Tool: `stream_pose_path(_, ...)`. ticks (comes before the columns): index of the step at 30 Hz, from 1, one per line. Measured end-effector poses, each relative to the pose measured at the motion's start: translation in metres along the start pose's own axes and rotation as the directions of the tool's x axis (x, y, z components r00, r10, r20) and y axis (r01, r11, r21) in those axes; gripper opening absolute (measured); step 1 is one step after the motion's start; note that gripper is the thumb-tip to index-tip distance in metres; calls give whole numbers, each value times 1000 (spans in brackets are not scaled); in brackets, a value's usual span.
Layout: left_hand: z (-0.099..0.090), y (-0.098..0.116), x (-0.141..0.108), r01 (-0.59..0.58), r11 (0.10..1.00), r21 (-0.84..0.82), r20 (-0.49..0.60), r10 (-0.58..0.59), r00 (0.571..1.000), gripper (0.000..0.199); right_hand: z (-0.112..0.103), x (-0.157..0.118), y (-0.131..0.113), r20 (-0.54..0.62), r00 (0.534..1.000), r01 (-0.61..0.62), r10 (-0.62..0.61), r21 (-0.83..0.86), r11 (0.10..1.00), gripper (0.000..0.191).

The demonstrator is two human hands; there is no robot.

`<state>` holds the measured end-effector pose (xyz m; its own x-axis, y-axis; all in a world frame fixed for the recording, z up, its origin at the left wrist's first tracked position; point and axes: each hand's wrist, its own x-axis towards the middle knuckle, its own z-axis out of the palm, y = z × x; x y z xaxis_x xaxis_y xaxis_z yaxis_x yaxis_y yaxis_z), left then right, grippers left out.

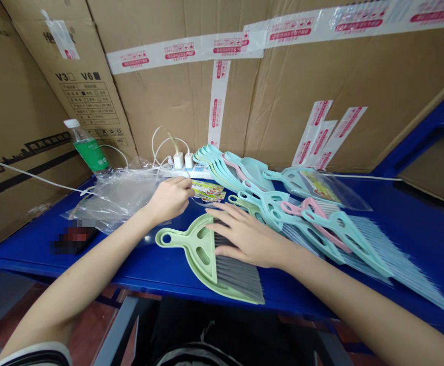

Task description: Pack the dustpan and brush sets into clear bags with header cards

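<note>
The right hand (245, 236) lies flat across a pale green plastic hand brush (201, 254) on a blue table (138, 264), its fingers (222, 219) spread wide over the top of the grey bristles. The left hand (170, 200) reaches forward with fingers curled inward; the hand hides whether they hold anything. Just beyond those fingers are a small printed card (207, 191) and a white power strip (195, 173) with two plug chargers. To their left lie a clear plastic bag (117, 195) and a blurred dark object (73, 237) that cannot be made out. Right of the right hand's fingers, teal brushes (332, 239) overlap, below a stack of teal dustpans (225, 170). Cardboard cartons (176, 101) behind read "V3" and "V6"; the red-printed packing tape (186, 53) is hard to read.
</note>
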<state>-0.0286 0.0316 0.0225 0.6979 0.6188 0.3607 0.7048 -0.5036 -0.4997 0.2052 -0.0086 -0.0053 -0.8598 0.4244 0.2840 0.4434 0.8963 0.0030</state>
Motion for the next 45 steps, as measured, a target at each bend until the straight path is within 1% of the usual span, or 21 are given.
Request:
stream_pose_path(2,1,0,-1,2,999,-34,-74,-4,997,25,-9,-1,3,-122,993,-3,2,-1,1000,46)
stream_pose_path(5,0,3,-2,-2,993,-120,-211,-23,977,28,-20,-3,8,-267,960,-88,80,-16,996,45)
stream_pose_path(7,-4,7,-3,4,978,-210,-302,-68,951,29,-22,-4,12,-319,932,-173,172,23,985,39)
stream_pose_path(9,-10,13,-4,-2,944,-330,-372,-128,919,27,-20,-4,15,-320,907,-237,275,151,960,37)
stream_pose_path(11,-15,20,-4,-42,886,-463,-417,-176,892,25,-14,-4,18,-264,892,-266,366,349,899,43)
stream_pose_path(12,-17,24,-5,-71,853,-517,-432,-189,882,23,-10,-4,19,-217,890,-271,402,458,847,48)
stream_pose_path(14,-19,32,-6,-133,801,-584,-452,-186,872,21,-3,-2,20,-110,894,-264,433,652,711,59)
stream_pose_path(16,-18,38,-7,-185,770,-611,-440,-136,888,21,3,-2,22,-13,907,-248,421,791,559,70)
stream_pose_path(18,-14,42,-8,-219,764,-607,-407,-62,911,22,6,-2,25,69,914,-254,399,864,434,79)
stream_pose_path(19,-12,42,-9,-234,767,-597,-389,-22,921,23,6,-2,26,107,913,-272,395,879,391,83)
stream_pose_path(21,-9,42,-9,-261,771,-581,-351,52,935,24,5,-3,27,179,899,-326,400,884,336,86)
stream_pose_path(23,-7,41,-8,-290,760,-582,-299,132,945,25,2,-3,28,239,880,-382,409,869,314,79)
stream_pose_path(26,-6,40,-7,-324,732,-599,-193,261,946,26,-4,-4,26,297,866,-442,403,831,338,65)
stream_pose_path(28,-6,41,-7,-344,718,-605,-146,325,935,27,-7,-5,23,311,864,-467,397,791,396,59)
stream_pose_path(30,-6,41,-6,-348,717,-604,-118,352,929,28,-8,-5,21,289,864,-482,413,712,511,55)
stream_pose_path(33,-7,42,-6,-333,724,-603,-94,350,932,28,-7,-6,20,206,876,-475,436,527,705,49)
stream_pose_path(35,-9,41,-6,-331,723,-606,-90,351,932,29,-6,-7,19,179,886,-462,429,435,773,46)
stream_pose_path(37,-9,41,-6,-352,719,-599,-98,370,924,30,-8,-8,17,154,896,-442,416,382,811,46)
stream_pose_path(41,-9,42,-5,-384,716,-583,-117,393,912,29,-18,-12,16,111,926,-376,360,302,876,49)
stream_pose_path(43,-9,42,-5,-378,719,-583,-116,387,915,28,-21,-16,17,124,945,-325,302,284,902,62)
stream_pose_path(45,-9,42,-5,-369,719,-588,-108,383,918,27,-20,-20,18,171,953,-288,248,276,917,83)
